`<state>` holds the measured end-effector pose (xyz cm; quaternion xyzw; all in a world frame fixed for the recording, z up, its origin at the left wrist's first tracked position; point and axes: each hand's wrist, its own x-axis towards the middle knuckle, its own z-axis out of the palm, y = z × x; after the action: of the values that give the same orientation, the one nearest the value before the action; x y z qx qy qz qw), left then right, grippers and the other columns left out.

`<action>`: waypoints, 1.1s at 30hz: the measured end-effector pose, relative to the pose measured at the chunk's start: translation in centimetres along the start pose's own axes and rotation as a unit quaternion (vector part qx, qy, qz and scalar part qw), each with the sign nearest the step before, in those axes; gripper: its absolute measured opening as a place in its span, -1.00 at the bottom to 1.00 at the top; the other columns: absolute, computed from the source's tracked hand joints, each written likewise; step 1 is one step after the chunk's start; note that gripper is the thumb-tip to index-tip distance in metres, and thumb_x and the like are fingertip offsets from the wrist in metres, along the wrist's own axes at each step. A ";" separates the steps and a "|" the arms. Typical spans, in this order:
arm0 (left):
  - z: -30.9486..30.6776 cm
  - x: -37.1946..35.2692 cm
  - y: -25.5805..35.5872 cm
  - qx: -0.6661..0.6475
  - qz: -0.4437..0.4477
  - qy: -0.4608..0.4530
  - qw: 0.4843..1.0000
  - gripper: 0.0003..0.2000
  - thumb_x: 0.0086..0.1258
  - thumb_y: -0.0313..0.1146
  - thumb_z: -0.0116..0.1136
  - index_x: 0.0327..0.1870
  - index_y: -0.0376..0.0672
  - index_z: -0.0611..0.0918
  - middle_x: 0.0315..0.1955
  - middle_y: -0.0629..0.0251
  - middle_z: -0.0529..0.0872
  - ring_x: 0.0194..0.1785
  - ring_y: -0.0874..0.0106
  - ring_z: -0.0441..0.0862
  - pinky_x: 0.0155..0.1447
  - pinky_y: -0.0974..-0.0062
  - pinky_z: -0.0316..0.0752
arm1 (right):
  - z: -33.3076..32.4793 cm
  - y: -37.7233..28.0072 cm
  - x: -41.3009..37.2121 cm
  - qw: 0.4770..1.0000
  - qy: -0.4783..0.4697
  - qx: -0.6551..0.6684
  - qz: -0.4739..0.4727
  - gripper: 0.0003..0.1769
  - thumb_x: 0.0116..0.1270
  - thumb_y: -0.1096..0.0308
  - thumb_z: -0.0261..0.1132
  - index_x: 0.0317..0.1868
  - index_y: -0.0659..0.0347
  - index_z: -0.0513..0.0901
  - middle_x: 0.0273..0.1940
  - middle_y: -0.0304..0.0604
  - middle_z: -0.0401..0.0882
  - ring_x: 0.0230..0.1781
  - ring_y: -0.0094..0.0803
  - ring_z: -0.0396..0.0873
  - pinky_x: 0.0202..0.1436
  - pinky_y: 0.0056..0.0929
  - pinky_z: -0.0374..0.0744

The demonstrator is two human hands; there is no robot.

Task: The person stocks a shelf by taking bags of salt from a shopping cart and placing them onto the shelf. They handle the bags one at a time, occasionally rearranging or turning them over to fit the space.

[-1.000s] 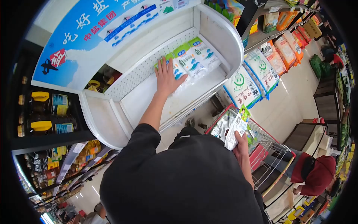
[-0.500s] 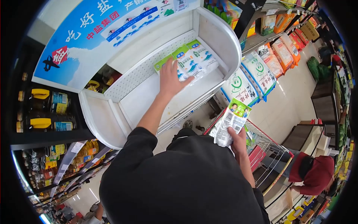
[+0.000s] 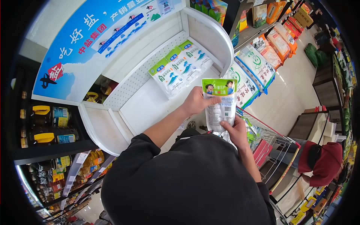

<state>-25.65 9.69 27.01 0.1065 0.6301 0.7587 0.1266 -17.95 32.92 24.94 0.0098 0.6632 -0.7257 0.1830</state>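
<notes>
Both hands hold one bag of salt [image 3: 224,117], with a green top and a white printed lower part, back side up and roughly upright. My left hand [image 3: 196,102] grips its left edge, thumb across the front below the green band. My right hand [image 3: 237,131] pinches the lower right corner, thumb on the front. The fingers behind the bag are hidden. Several similar green-and-white salt bags [image 3: 180,68] lie in a row in the white display bin [image 3: 144,100], beyond my left hand.
A shopping cart [image 3: 268,129] with goods stands close on my right. Behind it are large rice sacks [image 3: 253,67] on the floor. Shelves of oil bottles [image 3: 47,123] line the left. A person in a red top [image 3: 325,163] is at the far right.
My left hand has left the salt bags in the bin and moved right onto the held bag. My right hand has raised that bag and brought it inward, more upright.
</notes>
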 end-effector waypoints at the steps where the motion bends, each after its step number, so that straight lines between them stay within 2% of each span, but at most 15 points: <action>1: -0.2 0.2 0.0 0.002 0.000 -0.002 1.000 -0.74 0.46 -0.42 0.46 0.10 -0.29 0.80 -0.02 0.25 0.88 0.01 0.54 0.77 0.12 0.46 0.66 | 0.3 -0.1 0.1 1.000 0.017 -0.006 -0.005 -0.61 0.46 0.42 0.48 0.20 0.44 0.67 0.01 -0.03 0.81 -0.06 -0.43 0.76 0.07 -0.36 0.71; 5: -1.3 2.2 -0.1 -0.017 0.025 0.033 0.999 -0.69 0.45 -0.47 0.44 0.18 -0.30 0.75 0.07 0.25 0.84 0.08 0.51 0.74 0.22 0.43 0.62 | 0.9 -0.3 1.3 0.993 0.061 -0.080 -0.065 -0.62 0.51 0.44 0.41 0.23 0.45 0.63 -0.02 0.03 0.81 -0.11 -0.37 0.79 0.01 -0.36 0.75; 7: -3.1 3.9 0.7 -0.008 0.039 0.115 0.993 -0.63 0.44 -0.47 0.45 0.23 -0.31 0.70 0.11 0.23 0.81 0.11 0.50 0.72 0.25 0.40 0.60 | 0.8 -1.4 1.3 0.995 0.065 0.071 -0.019 -0.63 0.58 0.47 0.31 0.29 0.46 0.57 -0.05 0.09 0.81 -0.15 -0.28 0.81 -0.06 -0.35 0.78; 11: -10.8 9.3 1.1 -0.039 0.042 0.244 0.968 -0.52 0.41 -0.41 0.49 0.32 -0.32 0.61 0.13 0.17 0.78 0.14 0.41 0.72 0.27 0.35 0.61 | -2.2 0.1 0.1 0.994 0.095 0.049 -0.023 -0.59 0.62 0.46 0.25 0.37 0.48 0.49 -0.06 0.16 0.81 -0.15 -0.26 0.82 -0.13 -0.38 0.79; 14: -15.6 12.7 -1.2 -0.135 -0.049 0.290 0.946 -0.60 0.37 -0.44 0.52 0.19 -0.32 0.69 -0.01 0.20 0.83 -0.05 0.39 0.81 0.05 0.33 0.70 | -4.2 2.8 -1.5 0.991 0.129 0.043 0.014 -0.55 0.60 0.45 0.27 0.39 0.47 0.47 -0.08 0.14 0.82 -0.15 -0.27 0.82 -0.13 -0.40 0.77; 17: -16.5 13.3 -0.5 -0.016 -0.109 0.256 0.960 -0.53 0.35 -0.27 0.54 0.19 -0.32 0.68 -0.04 0.13 0.84 -0.15 0.19 0.84 -0.04 0.16 0.73 | -5.5 4.8 -3.3 0.985 0.152 0.052 0.056 -0.53 0.59 0.44 0.28 0.40 0.47 0.47 -0.10 0.13 0.83 -0.16 -0.28 0.82 -0.13 -0.42 0.76; 18: -16.4 12.9 1.2 0.320 -0.174 0.234 0.902 -0.47 0.35 -0.13 0.51 0.19 -0.33 0.68 -0.07 0.09 0.85 -0.21 0.10 0.84 -0.07 0.11 0.73 | -5.7 5.2 -4.0 0.983 0.163 0.055 0.058 -0.53 0.59 0.42 0.28 0.40 0.46 0.48 -0.10 0.12 0.83 -0.15 -0.28 0.82 -0.14 -0.43 0.75; 19: -15.8 12.9 2.8 0.618 -0.213 0.183 0.734 -0.40 0.36 0.02 0.47 0.20 -0.33 0.67 -0.09 0.06 0.85 -0.27 0.02 0.83 -0.10 0.06 0.73 | -6.2 5.5 -4.4 0.983 0.166 0.056 0.057 -0.53 0.59 0.42 0.28 0.40 0.46 0.48 -0.10 0.12 0.83 -0.15 -0.28 0.82 -0.14 -0.43 0.75; 20: -15.4 13.3 3.3 0.621 -0.210 0.179 0.734 -0.40 0.36 0.02 0.47 0.20 -0.33 0.67 -0.09 0.06 0.85 -0.27 0.02 0.83 -0.10 0.06 0.73 | -6.7 5.9 -4.8 0.980 0.183 0.057 0.057 -0.53 0.59 0.41 0.28 0.39 0.45 0.49 -0.10 0.12 0.83 -0.15 -0.28 0.82 -0.14 -0.42 0.75; 23: -13.9 12.5 2.0 0.656 -0.127 0.134 0.732 -0.17 0.29 0.29 0.37 0.30 -0.34 0.61 0.11 -0.12 0.77 0.03 -0.10 0.79 0.13 -0.04 0.68 | -6.9 6.6 -6.1 0.972 0.216 0.060 0.067 -0.55 0.59 0.39 0.29 0.37 0.44 0.52 -0.10 0.11 0.83 -0.15 -0.28 0.82 -0.14 -0.42 0.74; 25: -11.3 12.4 -1.6 0.715 0.170 0.157 0.659 -0.03 0.18 0.31 0.45 0.39 -0.41 0.52 0.35 -0.30 0.56 0.39 -0.12 0.57 0.50 0.03 0.45 | -7.1 7.7 -6.4 0.968 0.227 0.066 0.083 -0.57 0.59 0.39 0.29 0.35 0.44 0.53 -0.09 0.10 0.83 -0.14 -0.28 0.82 -0.13 -0.43 0.73; 26: -10.2 12.0 -1.7 0.714 0.172 0.158 0.660 -0.03 0.18 0.31 0.45 0.39 -0.41 0.52 0.35 -0.30 0.56 0.39 -0.12 0.57 0.50 0.03 0.45 | -7.0 7.6 -6.3 0.971 0.214 0.062 0.082 -0.57 0.59 0.39 0.28 0.35 0.44 0.53 -0.09 0.10 0.83 -0.14 -0.29 0.81 -0.12 -0.43 0.73; 28: -8.5 12.1 -1.4 0.751 0.010 0.084 0.655 0.03 0.21 0.30 0.43 0.49 -0.44 0.43 0.48 -0.39 0.37 0.61 -0.18 0.26 0.58 -0.24 0.23 | -6.9 7.0 -5.9 0.974 0.209 0.050 0.065 -0.57 0.60 0.40 0.28 0.35 0.44 0.53 -0.09 0.10 0.83 -0.14 -0.30 0.81 -0.11 -0.43 0.72; 31: -8.6 12.9 -4.4 0.782 0.052 0.137 0.606 -0.08 0.26 0.13 0.47 0.47 -0.42 0.43 0.36 -0.35 0.49 0.47 -0.22 0.46 0.53 -0.18 0.34 | -6.4 6.2 -5.4 0.978 0.200 0.040 0.047 -0.57 0.59 0.40 0.28 0.36 0.45 0.53 -0.09 0.10 0.83 -0.12 -0.30 0.80 -0.09 -0.43 0.72; 33: -8.6 13.5 -4.9 0.778 0.036 0.121 0.615 -0.17 0.30 0.03 0.45 0.44 -0.44 0.45 0.33 -0.35 0.51 0.42 -0.20 0.51 0.46 -0.14 0.43 | -6.1 6.1 -5.0 0.982 0.183 0.028 0.043 -0.57 0.59 0.42 0.27 0.36 0.46 0.52 -0.08 0.10 0.83 -0.12 -0.30 0.80 -0.09 -0.43 0.72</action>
<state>-40.89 6.91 20.65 0.0952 0.9895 -0.0060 -0.1081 -12.94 39.73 19.68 0.1760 0.6635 -0.7216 0.0898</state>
